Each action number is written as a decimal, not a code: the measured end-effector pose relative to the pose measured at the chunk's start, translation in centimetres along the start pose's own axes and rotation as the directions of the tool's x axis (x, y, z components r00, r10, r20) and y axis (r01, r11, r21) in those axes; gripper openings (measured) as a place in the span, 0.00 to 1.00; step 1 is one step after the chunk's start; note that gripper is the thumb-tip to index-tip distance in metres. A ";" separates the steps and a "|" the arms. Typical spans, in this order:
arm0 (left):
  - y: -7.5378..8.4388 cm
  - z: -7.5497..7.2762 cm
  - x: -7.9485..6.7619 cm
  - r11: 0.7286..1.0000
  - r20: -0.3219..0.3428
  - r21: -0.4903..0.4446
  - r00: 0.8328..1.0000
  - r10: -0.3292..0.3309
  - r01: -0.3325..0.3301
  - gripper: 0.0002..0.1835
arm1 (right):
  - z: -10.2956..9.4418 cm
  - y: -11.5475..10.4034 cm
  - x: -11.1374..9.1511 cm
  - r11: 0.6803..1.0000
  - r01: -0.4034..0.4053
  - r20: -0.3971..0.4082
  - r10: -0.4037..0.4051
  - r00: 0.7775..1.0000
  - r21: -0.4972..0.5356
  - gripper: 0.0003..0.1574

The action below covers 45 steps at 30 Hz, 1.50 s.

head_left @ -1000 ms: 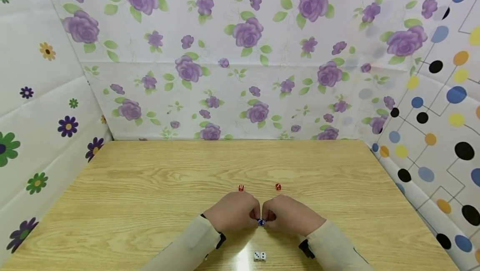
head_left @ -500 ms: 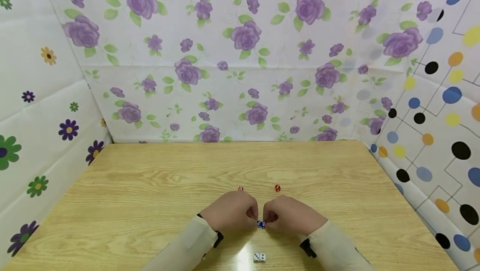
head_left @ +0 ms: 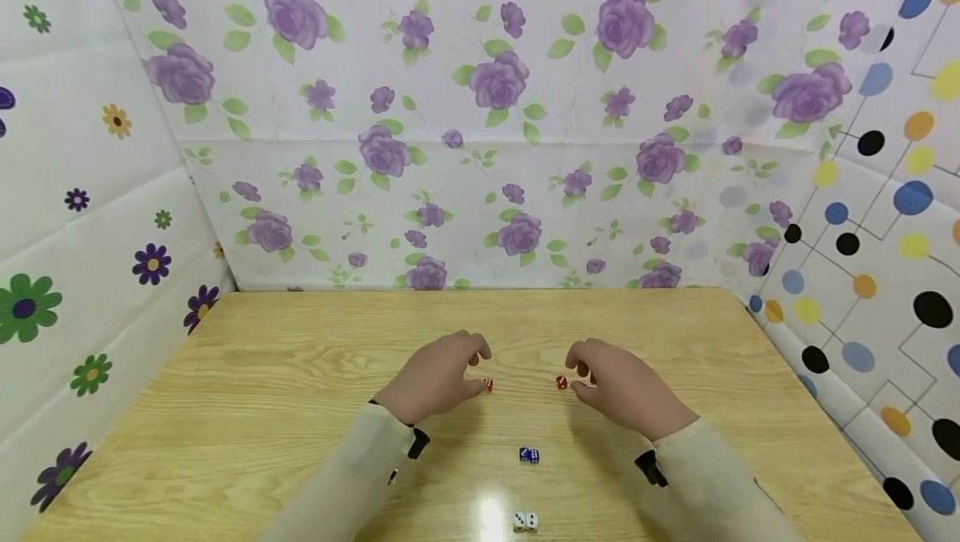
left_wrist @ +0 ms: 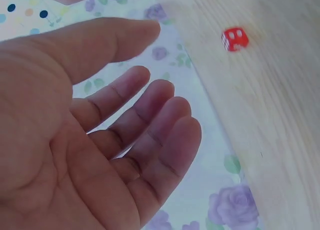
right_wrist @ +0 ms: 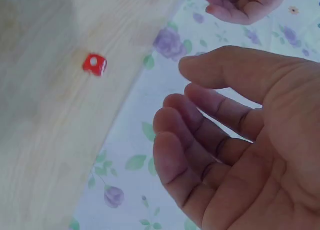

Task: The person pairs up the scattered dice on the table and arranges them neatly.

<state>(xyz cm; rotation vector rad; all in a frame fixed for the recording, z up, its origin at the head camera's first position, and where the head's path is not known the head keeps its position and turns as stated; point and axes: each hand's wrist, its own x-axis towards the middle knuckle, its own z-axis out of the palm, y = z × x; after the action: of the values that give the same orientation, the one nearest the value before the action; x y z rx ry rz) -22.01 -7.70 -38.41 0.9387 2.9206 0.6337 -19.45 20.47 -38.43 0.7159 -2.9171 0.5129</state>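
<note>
Red dice (head_left: 562, 383) lie on the table (head_left: 300, 375) between our two hands; our left hand (head_left: 437, 375) has its thumb apart from its loosely bent fingers, with nothing between them; our right hand (head_left: 626, 383) mirrors it and likewise holds nothing; just off the left thumb tip, to its right, sits the left red die (head_left: 488, 385); just off the right thumb tip, to its left, sits the right red die (head_left: 562, 383); each hand is thus nearer to its own die, and the wrist views show neither being touched; these are cubes with no long axis, so we judge that any pinch turns on each die lying inward of its thumb; nearer to us, between our sleeves (head_left: 341, 471), the blue dice (head_left: 524, 454) sit side by side; nearer again, the white dice (head_left: 520, 521) do the same.
</note>
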 end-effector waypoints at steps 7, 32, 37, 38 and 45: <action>-0.3 0.1 1.6 0.999 0.038 0.039 0.999 -0.028 0.026 0.16 | -0.3 0.7 1.2 0.995 0.031 0.018 -0.029 0.999 -0.094 0.09; -0.6 2.5 3.5 0.997 0.180 0.030 0.981 -0.070 0.066 0.04 | 2.5 1.5 4.0 0.999 -0.019 0.196 0.028 0.980 -0.049 0.10; -0.3 2.4 3.4 0.998 0.173 0.039 0.983 -0.056 0.050 0.05 | 2.9 2.0 4.2 0.998 0.011 0.177 0.001 0.984 -0.064 0.11; -0.3 2.4 3.4 0.998 0.172 0.043 0.984 -0.054 0.048 0.06 | 2.9 2.1 4.3 0.998 0.012 0.170 0.000 0.985 -0.067 0.12; -0.6 2.6 3.9 0.998 0.145 0.047 0.988 -0.045 0.038 0.05 | 2.3 2.3 4.2 1.000 -0.014 0.142 0.017 0.990 -0.023 0.12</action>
<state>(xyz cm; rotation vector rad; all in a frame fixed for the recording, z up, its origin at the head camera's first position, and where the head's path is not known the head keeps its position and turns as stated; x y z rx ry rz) -25.20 -4.91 -40.61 0.8852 2.8270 0.4787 -24.26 19.75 -40.60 0.7573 -3.0573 0.4475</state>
